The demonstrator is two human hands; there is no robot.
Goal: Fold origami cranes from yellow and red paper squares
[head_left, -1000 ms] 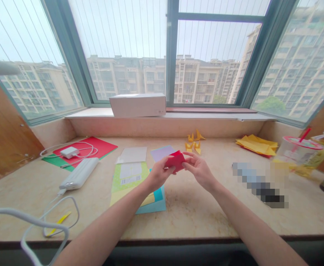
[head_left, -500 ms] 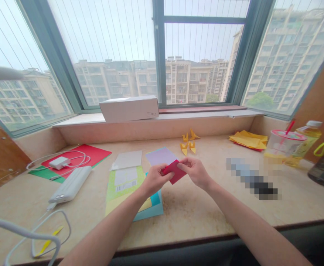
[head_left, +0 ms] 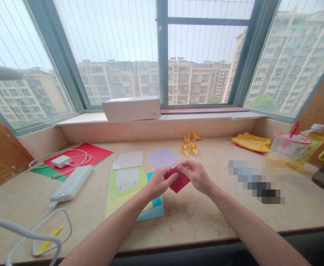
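A folded piece of red paper is held between both hands above the table, one corner pointing down. My left hand pinches its left side, thumb on the front. On the upper right edge, my right hand closes its thumb and fingers on the same paper. Just behind the hands lies a lilac sheet. Several yellow folded paper birds stand farther back. Below and left of my left hand are light blue, teal and yellow sheets, partly hidden by the forearm.
A green packet, white power bank, charger with cable and red sheets lie left. At the right are yellow papers, a cup, a bottle and a blurred-out object. A white box sits on the sill.
The red paper is a little lower and tilted differently, with its lower corner pointing more downward. Both hands have shifted slightly right and closer together. The whole view has shifted slightly.
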